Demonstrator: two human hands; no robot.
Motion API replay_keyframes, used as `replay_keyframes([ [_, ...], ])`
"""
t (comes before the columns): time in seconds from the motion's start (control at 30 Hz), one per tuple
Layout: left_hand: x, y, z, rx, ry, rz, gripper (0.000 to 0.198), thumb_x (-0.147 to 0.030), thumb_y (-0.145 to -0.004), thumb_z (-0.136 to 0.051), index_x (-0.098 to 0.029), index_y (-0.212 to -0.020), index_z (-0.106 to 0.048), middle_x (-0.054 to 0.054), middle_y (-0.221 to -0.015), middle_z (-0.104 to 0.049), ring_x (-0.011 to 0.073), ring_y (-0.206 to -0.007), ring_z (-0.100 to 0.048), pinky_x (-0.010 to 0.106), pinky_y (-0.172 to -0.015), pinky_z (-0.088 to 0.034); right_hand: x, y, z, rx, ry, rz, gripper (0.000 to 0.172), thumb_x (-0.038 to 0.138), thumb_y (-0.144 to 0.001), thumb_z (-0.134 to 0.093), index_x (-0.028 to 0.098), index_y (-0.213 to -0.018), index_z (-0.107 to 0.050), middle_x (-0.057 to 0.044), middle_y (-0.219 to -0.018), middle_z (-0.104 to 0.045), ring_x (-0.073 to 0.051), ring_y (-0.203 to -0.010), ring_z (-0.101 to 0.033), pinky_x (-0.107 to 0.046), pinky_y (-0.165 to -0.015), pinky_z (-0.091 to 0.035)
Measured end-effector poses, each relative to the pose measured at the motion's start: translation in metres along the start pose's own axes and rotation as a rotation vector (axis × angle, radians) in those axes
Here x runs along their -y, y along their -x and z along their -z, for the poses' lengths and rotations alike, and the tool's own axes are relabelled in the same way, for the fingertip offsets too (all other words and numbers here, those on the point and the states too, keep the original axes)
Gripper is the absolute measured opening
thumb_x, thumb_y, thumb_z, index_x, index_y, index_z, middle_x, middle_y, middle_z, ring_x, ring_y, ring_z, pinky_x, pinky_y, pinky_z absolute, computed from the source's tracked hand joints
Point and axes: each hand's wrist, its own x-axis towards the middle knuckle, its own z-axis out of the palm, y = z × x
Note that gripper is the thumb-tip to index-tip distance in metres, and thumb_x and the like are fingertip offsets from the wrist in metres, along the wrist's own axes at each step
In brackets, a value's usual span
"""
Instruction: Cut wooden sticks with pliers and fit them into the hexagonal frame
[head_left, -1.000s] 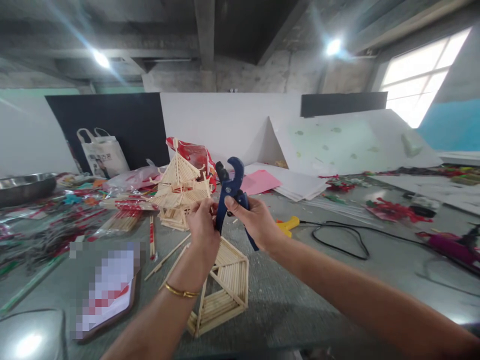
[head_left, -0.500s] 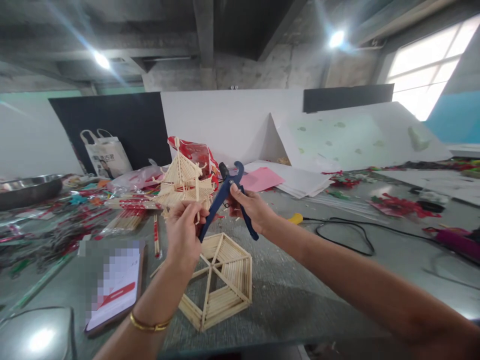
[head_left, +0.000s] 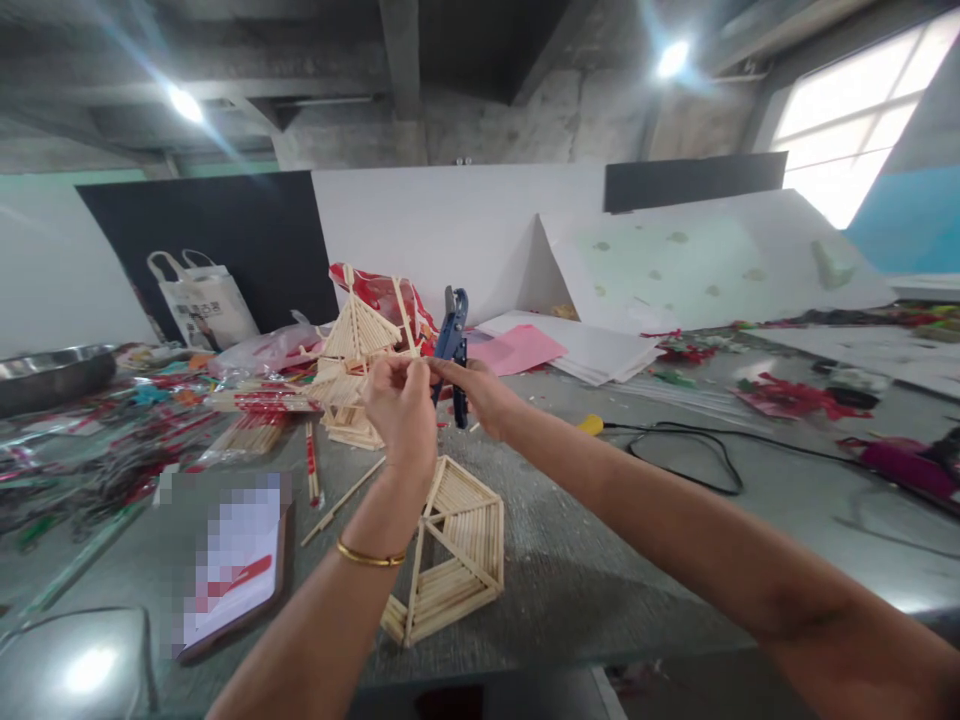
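Observation:
My left hand (head_left: 403, 412) is closed, pinching a thin wooden stick (head_left: 406, 312) that points up above the fingers. A blue hand cutter (head_left: 453, 338) stands nearly upright in my right hand (head_left: 480, 392), its handles close together. The fingertips of both hands meet or nearly meet. Below them lies a flat hexagonal frame (head_left: 463, 595) of glued wooden sticks, some wedges filled with rows and part of it hidden by my left forearm. Behind my left hand stands a small stick-built pagoda model (head_left: 349, 350) with a pointed roof.
Left of the frame are a loose stick (head_left: 341, 500), a phone (head_left: 240, 570) and bagged sticks (head_left: 251, 437). A yellow-handled tool (head_left: 591, 425) with a black cord lies to the right. Pink paper (head_left: 521, 350), white sheets (head_left: 592, 348) and a metal bowl (head_left: 56, 375) are farther back.
My left hand has moved right and up, lifting the stick beside the cutter. In my right hand the cutter has turned more upright, and its handles have come together.

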Motion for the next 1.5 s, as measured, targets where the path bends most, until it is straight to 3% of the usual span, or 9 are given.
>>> replay_keyframes([
  [0.1,0.000,0.006,0.003,0.093,0.036,0.085,0.006,-0.022,-0.067,-0.053,-0.017,-0.066,-0.054,-0.003,-0.055,-0.056,0.0096,-0.050,-0.054,0.020,-0.052,-0.043,-0.005,-0.002,0.010,-0.055,-0.037,-0.144,0.018,0.035,-0.071,-0.046,0.017,-0.069,-0.046,0.001,-0.062,-0.050,-0.009,-0.052,-0.047,-0.021,-0.049,-0.041],
  [0.2,-0.001,0.007,0.023,0.185,-0.007,0.065,0.007,-0.023,-0.067,-0.056,-0.017,-0.067,-0.055,-0.003,-0.055,-0.058,0.0095,-0.050,-0.054,0.020,-0.051,-0.042,-0.008,0.003,0.036,-0.023,0.004,-0.267,0.011,0.026,-0.065,-0.045,0.015,-0.068,-0.046,-0.002,-0.058,-0.052,-0.011,-0.048,-0.048,-0.024,-0.045,-0.041],
  [0.3,0.003,0.006,0.048,0.303,-0.131,0.101,0.007,-0.023,-0.067,-0.058,-0.017,-0.065,-0.055,-0.003,-0.053,-0.060,0.0084,-0.046,-0.051,0.019,-0.049,-0.040,-0.005,0.018,0.070,0.116,0.204,-0.438,0.016,0.017,-0.055,-0.048,0.014,-0.071,-0.049,-0.004,-0.062,-0.057,-0.011,-0.047,-0.049,-0.024,-0.043,-0.039],
  [0.43,0.015,0.013,0.065,0.445,-0.231,0.182,0.008,-0.024,-0.068,-0.058,-0.018,-0.064,-0.057,-0.002,-0.052,-0.060,0.0091,-0.046,-0.050,0.019,-0.048,-0.037,0.013,0.048,0.095,0.358,0.628,-0.501,0.018,0.018,-0.055,-0.050,0.015,-0.072,-0.051,-0.002,-0.059,-0.057,-0.014,-0.050,-0.052,-0.023,-0.044,-0.038],
  [0.57,0.021,0.019,0.066,0.529,-0.272,0.176,0.009,-0.026,-0.068,-0.059,-0.018,-0.064,-0.058,-0.002,-0.054,-0.060,0.0099,-0.049,-0.050,0.019,-0.049,-0.036,0.028,0.071,0.091,0.543,0.974,-0.434,0.014,0.019,-0.060,-0.047,0.017,-0.073,-0.052,0.000,-0.058,-0.054,-0.012,-0.053,-0.050,-0.021,-0.046,-0.035],
  [0.7,0.024,0.019,0.067,0.553,-0.342,0.156,0.011,-0.028,-0.069,-0.057,-0.018,-0.065,-0.059,-0.002,-0.054,-0.058,0.0109,-0.050,-0.049,0.020,-0.050,-0.035,0.025,0.078,0.084,0.554,1.136,-0.327,0.013,0.021,-0.065,-0.045,0.017,-0.075,-0.052,0.000,-0.064,-0.054,-0.011,-0.057,-0.047,-0.022,-0.049,-0.033],
  [0.9,0.020,0.022,0.070,0.502,-0.480,0.073,0.010,-0.027,-0.068,-0.058,-0.020,-0.062,-0.061,-0.004,-0.050,-0.054,0.0109,-0.048,-0.047,0.020,-0.049,-0.033,0.016,0.078,0.081,0.530,1.116,-0.325,0.013,0.022,-0.066,-0.045,0.017,-0.076,-0.052,0.000,-0.065,-0.053,-0.011,-0.057,-0.046,-0.022,-0.049,-0.031],
  [1.13,0.023,0.024,0.072,0.484,-0.596,-0.155,0.007,-0.022,-0.070,-0.056,-0.022,-0.067,-0.062,-0.002,-0.062,-0.061,0.0127,-0.056,-0.054,0.022,-0.058,-0.038,0.019,0.082,0.074,0.540,1.094,-0.294,0.011,0.023,-0.067,-0.047,0.018,-0.075,-0.051,0.000,-0.067,-0.054,-0.011,-0.058,-0.047,-0.022,-0.051,-0.032],
  [1.5,0.023,0.026,0.073,0.478,-0.648,-0.270,0.008,-0.022,-0.072,-0.057,-0.020,-0.075,-0.064,0.000,-0.067,-0.064,0.0129,-0.060,-0.058,0.022,-0.060,-0.039,0.021,0.083,0.068,0.575,1.019,-0.364,0.009,0.023,-0.066,-0.045,0.018,-0.072,-0.049,0.001,-0.060,-0.051,-0.010,-0.053,-0.044,-0.020,-0.046,-0.032],
])
